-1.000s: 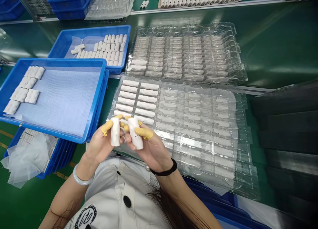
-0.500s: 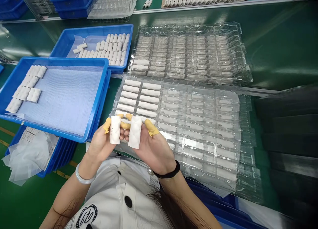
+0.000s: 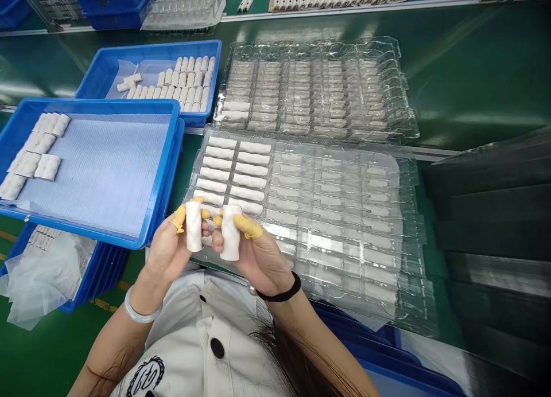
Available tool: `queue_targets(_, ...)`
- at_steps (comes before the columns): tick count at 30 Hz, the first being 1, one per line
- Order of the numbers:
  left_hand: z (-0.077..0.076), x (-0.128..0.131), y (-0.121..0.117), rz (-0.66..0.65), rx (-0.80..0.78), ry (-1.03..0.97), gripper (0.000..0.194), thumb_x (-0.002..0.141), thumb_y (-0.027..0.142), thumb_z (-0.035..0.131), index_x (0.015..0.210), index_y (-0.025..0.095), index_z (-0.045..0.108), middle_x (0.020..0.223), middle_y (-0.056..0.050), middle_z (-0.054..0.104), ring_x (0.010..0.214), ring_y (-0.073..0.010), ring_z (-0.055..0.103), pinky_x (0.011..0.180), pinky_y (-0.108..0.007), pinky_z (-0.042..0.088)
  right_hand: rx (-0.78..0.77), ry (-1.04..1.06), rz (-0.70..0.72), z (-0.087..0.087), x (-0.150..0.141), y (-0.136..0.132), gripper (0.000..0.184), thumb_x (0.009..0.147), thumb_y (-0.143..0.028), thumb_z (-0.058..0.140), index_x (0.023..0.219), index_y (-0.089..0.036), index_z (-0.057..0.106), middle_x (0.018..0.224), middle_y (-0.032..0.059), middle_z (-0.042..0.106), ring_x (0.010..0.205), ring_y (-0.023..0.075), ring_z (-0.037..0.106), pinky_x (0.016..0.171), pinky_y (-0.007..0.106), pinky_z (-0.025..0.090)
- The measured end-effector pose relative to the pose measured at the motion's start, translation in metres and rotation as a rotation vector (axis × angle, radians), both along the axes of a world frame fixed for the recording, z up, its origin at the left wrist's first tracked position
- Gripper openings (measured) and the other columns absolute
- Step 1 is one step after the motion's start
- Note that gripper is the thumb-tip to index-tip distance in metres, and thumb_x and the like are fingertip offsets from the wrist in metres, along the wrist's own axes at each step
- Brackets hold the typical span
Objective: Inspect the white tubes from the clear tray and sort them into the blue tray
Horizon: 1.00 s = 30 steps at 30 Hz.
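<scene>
Left hand [image 3: 170, 253]: curled closed around one upright white roll [image 3: 194, 226], pinched between fingers and thumb. Right hand [image 3: 258, 259]: likewise closed, gripping a second white roll [image 3: 230, 232], also roughly upright. Two rolls in hand in all, side by side and just apart, both held over the left end of a clear blister tray [image 3: 413, 259]. Yellow finger cots [image 3: 247, 227] on both hands, at least two per hand. One pale bangle [image 3: 140, 312] on the left wrist, one black wristband [image 3: 279, 296] on the right.

In that clear blister tray, two columns of six white rolls each, twelve visible, in the left-hand rows; the remaining pockets without rolls. Beyond it, a second clear blister tray [image 3: 387, 47], with two filled rows at its near left and faint shapes through the plastic elsewhere. To the left, one blue tray [image 3: 172, 173] lined with a pale ribbed sheet, five clusters of white rolls along its left side. Behind that, another blue tray [image 3: 146, 47], packed with many white rolls, too many to count, two lying crosswise. Below left, a stack of blue trays [image 3: 103, 276] with loose clear film [image 3: 38, 288].
</scene>
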<state>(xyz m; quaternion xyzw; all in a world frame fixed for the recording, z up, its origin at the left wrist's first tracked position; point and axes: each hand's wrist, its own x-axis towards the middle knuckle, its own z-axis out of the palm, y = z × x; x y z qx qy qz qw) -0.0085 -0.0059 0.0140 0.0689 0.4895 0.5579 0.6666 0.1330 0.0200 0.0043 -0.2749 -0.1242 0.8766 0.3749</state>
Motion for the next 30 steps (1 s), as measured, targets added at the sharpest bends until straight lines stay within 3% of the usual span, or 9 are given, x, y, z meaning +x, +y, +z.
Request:
queue_targets(4,0.000,0.000,0.000,-0.076,0.059,-0.097,0.035,0.096,0.038,0.051,0.103,0.009,0.069,0.064,-0.003,0.057,0.055,-0.0101,0.053,0.049,-0.018,0.045,0.026,-0.028,-0.013,0.001,0.000,-0.001,0.027,0.081,-0.040,0.072,0.096,-0.018,0.067,0.067,0.0009,0.067,0.057,0.0120,0.057,0.058,0.025,0.047)
queue_targets(8,-0.001,-0.002,0.000,-0.115,0.066,-0.114,0.043,0.097,0.044,0.047,0.092,0.007,0.069,0.062,-0.005,0.054,0.057,-0.0116,0.054,0.051,-0.019,0.046,-0.070,0.016,0.042,0.007,0.002,0.001,0.045,0.096,-0.052,0.045,0.115,-0.017,0.064,0.082,0.0062,0.071,0.075,0.0185,0.065,0.075,0.036,0.053)
queue_targets(14,-0.002,-0.005,0.002,-0.061,0.035,-0.134,0.043,0.101,0.035,0.035,0.110,0.008,0.067,0.069,-0.007,0.059,0.060,-0.0119,0.055,0.053,-0.020,0.047,-0.120,0.041,0.040,0.013,0.004,0.005,0.048,0.101,-0.044,0.028,0.118,-0.016,0.063,0.095,0.0105,0.073,0.089,0.0227,0.067,0.088,0.047,0.052)
queue_targets(21,0.003,-0.003,0.002,-0.027,0.022,-0.200,0.047,0.103,0.036,0.029,0.110,0.008,0.067,0.076,-0.009,0.065,0.061,-0.0122,0.059,0.051,-0.021,0.049,-0.125,0.056,0.040,0.011,0.004,0.003,0.043,0.097,-0.039,0.035,0.123,-0.016,0.061,0.102,0.0115,0.073,0.092,0.0235,0.066,0.089,0.048,0.052)
queue_targets(26,0.002,-0.001,0.003,0.007,0.008,-0.154,0.038,0.101,0.031,0.040,0.103,0.007,0.068,0.078,-0.009,0.067,0.064,-0.0118,0.062,0.050,-0.018,0.049,-0.115,0.068,0.037,0.012,0.001,0.003,0.039,0.092,-0.034,0.041,0.121,-0.017,0.061,0.099,0.0104,0.073,0.091,0.0241,0.066,0.088,0.048,0.053)
queue_targets(30,-0.002,-0.001,0.001,0.003,0.015,-0.063,0.028,0.097,0.028,0.051,0.108,0.008,0.068,0.077,-0.008,0.067,0.065,-0.0120,0.063,0.056,-0.019,0.052,-0.089,0.052,0.000,0.005,0.000,0.002,0.030,0.087,-0.031,0.051,0.109,-0.017,0.065,0.089,0.0079,0.072,0.085,0.0231,0.066,0.084,0.045,0.054)
